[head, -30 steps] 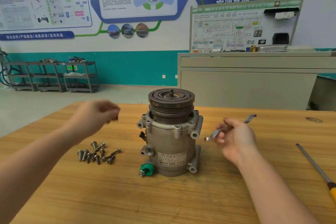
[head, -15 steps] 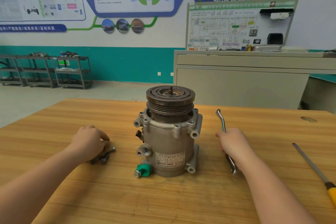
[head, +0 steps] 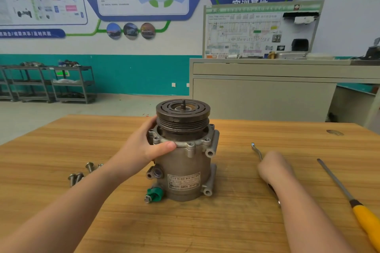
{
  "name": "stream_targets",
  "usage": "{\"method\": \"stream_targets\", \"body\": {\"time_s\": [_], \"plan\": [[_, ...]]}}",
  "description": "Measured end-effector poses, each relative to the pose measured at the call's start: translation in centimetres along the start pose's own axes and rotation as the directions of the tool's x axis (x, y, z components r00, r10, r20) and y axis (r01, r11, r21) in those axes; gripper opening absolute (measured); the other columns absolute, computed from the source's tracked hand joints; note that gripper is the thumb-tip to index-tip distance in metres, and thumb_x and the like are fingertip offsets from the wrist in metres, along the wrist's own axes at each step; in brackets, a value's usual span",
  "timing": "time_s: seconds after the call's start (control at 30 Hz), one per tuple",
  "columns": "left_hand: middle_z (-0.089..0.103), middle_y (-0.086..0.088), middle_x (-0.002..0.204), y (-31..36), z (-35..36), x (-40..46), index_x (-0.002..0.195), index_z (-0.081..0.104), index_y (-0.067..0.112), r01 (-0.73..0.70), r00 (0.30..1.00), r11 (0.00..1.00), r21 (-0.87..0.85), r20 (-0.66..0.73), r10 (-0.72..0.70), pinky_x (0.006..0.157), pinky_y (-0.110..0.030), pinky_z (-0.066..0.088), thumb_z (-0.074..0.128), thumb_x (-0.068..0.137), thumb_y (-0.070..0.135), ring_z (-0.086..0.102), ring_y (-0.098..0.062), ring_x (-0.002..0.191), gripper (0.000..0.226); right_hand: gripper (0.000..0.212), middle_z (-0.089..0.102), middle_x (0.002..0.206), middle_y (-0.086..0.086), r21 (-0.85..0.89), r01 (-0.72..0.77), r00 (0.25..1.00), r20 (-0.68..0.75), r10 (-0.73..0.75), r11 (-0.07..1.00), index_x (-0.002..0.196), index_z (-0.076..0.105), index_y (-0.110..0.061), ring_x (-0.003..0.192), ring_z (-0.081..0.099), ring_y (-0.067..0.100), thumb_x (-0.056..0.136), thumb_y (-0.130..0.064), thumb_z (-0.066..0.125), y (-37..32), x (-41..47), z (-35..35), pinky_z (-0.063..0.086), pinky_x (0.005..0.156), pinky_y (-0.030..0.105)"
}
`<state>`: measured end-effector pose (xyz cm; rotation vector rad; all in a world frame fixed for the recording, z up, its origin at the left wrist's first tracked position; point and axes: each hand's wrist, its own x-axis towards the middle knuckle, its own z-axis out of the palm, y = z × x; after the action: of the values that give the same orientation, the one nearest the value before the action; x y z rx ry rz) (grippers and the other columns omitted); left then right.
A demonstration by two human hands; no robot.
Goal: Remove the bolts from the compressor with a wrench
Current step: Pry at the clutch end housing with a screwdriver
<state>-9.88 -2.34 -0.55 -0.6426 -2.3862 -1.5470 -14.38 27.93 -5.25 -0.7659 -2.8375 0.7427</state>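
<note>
Upright, grey metal compressor w/ dark pulley: my left hand curls round its flange. Right hand covers bent steel wrench; grip unclear. Loose bolts left.

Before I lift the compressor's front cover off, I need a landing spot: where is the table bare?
Bare wood lies in front of the compressor, between the forearms, and between the wrench and screwdriver. It is crowded left of the compressor, where the left hand grips it above loose bolts.
</note>
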Motion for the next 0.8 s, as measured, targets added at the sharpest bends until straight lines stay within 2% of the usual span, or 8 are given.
{"method": "stream_targets", "body": {"time_s": [0.07, 0.2, 0.27, 0.37, 0.5, 0.63, 0.7, 0.8], "plan": [[0.064, 0.024, 0.121, 0.0, 0.1, 0.1, 0.131, 0.050, 0.036, -0.018, 0.999, 1.000, -0.016, 0.031, 0.019, 0.082, -0.007, 0.047, 0.073, 0.061, 0.060, 0.058, 0.004, 0.112, 0.078, 0.016, 0.060, 0.077, 0.008, 0.041, 0.014, 1.000, -0.012, -0.013, 0.999, 0.094, 0.067, -0.005, 0.079, 0.058, 0.029, 0.092, -0.018, 0.058, 0.0, 0.0, -0.6, 0.038, 0.062, 0.026], [0.062, 0.028, 0.121, 0.4, -0.8, 0.2, 0.130, 0.048, 0.041, 0.018, 0.993, 0.999, -0.029, 0.117, -0.014, 0.082, -0.006, 0.047, 0.075, 0.060, 0.058, 0.058, 0.006, 0.112, 0.077, 0.026, 0.064, 0.078, 0.009, 0.204, 0.034, 0.983, -0.185, 0.005, 0.978, 0.091, 0.068, -0.002, 0.069, 0.056, 0.027, 0.090, -0.026, 0.059, 2.3, 0.2, -3.4, 0.042, 0.060, 0.030], [0.061, 0.032, 0.118, 0.9, -1.2, 0.6, 0.127, 0.047, 0.043, 0.042, 0.983, 0.999, -0.008, 0.179, -0.040, 0.079, -0.005, 0.047, 0.075, 0.056, 0.059, 0.057, 0.008, 0.111, 0.078, 0.028, 0.065, 0.097, 0.015, 0.083, -0.041, 0.953, -0.298, 0.064, 0.996, 0.102, 0.068, -0.005, 0.092, 0.057, 0.033, 0.090, -0.028, 0.055, 4.3, 0.9, -5.1, 0.042, 0.072, 0.035], [0.062, 0.032, 0.115, 1.0, -1.2, 1.1, 0.126, 0.047, 0.041, 0.057, 0.978, 0.998, -0.004, 0.199, -0.055, 0.078, -0.006, 0.048, 0.075, 0.053, 0.059, 0.058, 0.008, 0.109, 0.080, 0.043, 0.050, 0.132, 0.017, -0.075, -0.291, 0.933, -0.243, 0.266, 0.954, 0.126, 0.054, -0.012, 0.121, 0.041, 0.036, 0.091, -0.037, 0.056, 7.6, 2.3, -7.1, 0.038, 0.095, 0.042], [0.064, 0.025, 0.120, 0.7, -0.5, 0.8, 0.132, 0.045, 0.038, 0.054, 0.986, 0.998, -0.038, 0.159, -0.047, 0.082, -0.012, 0.050, 0.077, 0.053, 0.058, 0.059, 0.002, 0.112, 0.088, 0.035, 0.057, 0.128, 0.014, -0.305, -0.136, 0.988, 0.022, 0.150, 0.943, 0.130, 0.055, -0.005, 0.121, 0.053, 0.030, 0.100, -0.018, 0.042, 9.7, 3.6, -7.0, 0.043, 0.093, 0.033], [0.065, 0.027, 0.116, 0.9, 0.7, 0.2, 0.126, 0.049, 0.039, 0.018, 0.997, 0.998, -0.065, 0.080, -0.013, 0.078, -0.009, 0.050, 0.080, 0.053, 0.057, 0.061, 0.004, 0.108, 0.081, 0.030, 0.063, 0.115, 0.008, -0.378, -0.119, 0.991, 0.017, 0.135, 0.918, 0.124, 0.060, -0.009, 0.111, 0.061, 0.024, 0.100, -0.015, 0.043, 7.2, 2.2, -5.8, 0.047, 0.080, 0.027], [0.065, 0.028, 0.114, 1.1, 1.2, -0.1, 0.123, 0.050, 0.040, 0.003, 0.998, 0.997, -0.082, 0.056, 0.001, 0.077, -0.007, 0.049, 0.081, 0.054, 0.055, 0.060, 0.006, 0.107, 0.078, 0.029, 0.062, 0.122, 0.012, -0.283, -0.035, 0.999, -0.006, 0.034, 0.958, 0.123, 0.059, -0.006, 0.109, 0.060, 0.027, 0.100, -0.011, 0.042, 5.1, 1.3, -5.5, 0.045, 0.077, 0.028], [0.065, 0.028, 0.113, 1.6, 1.9, -0.5, 0.120, 0.051, 0.041, -0.007, 1.000, 0.998, -0.062, 0.015, 0.008, 0.079, -0.010, 0.051, 0.082, 0.054, 0.057, 0.061, 0.005, 0.107, 0.075, 0.014, 0.061, 0.098, 0.012, 0.045, 0.275, 0.949, -0.169, -0.264, 0.960, 0.101, 0.055, -0.012, 0.074, 0.053, 0.020, 0.102, -0.013, 0.041, 2.1, -1.9, -6.1, 0.036, 0.055, 0.031]]}}
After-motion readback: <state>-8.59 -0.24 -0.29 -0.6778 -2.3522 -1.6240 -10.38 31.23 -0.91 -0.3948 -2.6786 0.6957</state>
